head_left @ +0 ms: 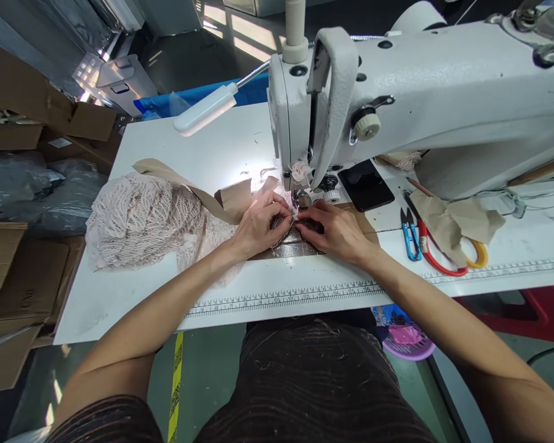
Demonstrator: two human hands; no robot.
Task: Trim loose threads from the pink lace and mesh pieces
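My left hand [262, 223] pinches the edge of pale pink lace fabric [148, 215] just in front of the needle area of a white sewing machine [410, 80]. Facing it, my right hand [336, 229] has its thumb and finger closed on the same small piece of lace; the fingertips of both hands almost meet. The rest of the lace lies bunched on the table to the left. A strip of brown paper [189, 187] runs from the lace pile toward my left hand. Under both hands lies a shiny brown sheet [295, 245]. The presser foot is partly hidden.
A black phone [366, 186], blue thread snips [410, 234], red-and-yellow-handled scissors [436, 261] and crumpled brown paper [457, 224] lie right of my hands. A lamp [206, 109] hangs over the white table [120, 301]. Cardboard boxes [37, 277] stand left; a purple basket [410, 351] sits below.
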